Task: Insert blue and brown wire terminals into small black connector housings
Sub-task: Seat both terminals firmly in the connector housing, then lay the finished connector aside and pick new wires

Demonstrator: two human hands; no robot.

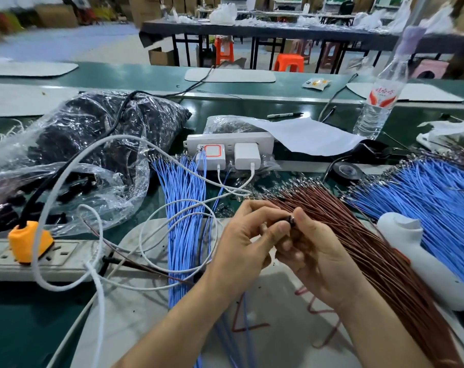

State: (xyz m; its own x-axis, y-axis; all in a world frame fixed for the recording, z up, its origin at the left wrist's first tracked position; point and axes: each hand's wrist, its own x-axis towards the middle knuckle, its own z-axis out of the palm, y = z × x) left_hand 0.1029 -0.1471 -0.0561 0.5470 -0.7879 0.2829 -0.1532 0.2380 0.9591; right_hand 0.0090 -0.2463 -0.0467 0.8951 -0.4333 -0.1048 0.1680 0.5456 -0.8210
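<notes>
Centrally, L hand & R hand both pinching blk housing, clear bag holds blk parts.

The only print with any shape is on the label of the clear water bottle, far beyond the right hand and off to its right. It shows a row of red Chinese characters on white, too blurred to read. The small packet, far beyond both hands, carries yellow print that is unreadable. Red strokes on the grey mat, nearer than the left hand, form no legible character.
</notes>
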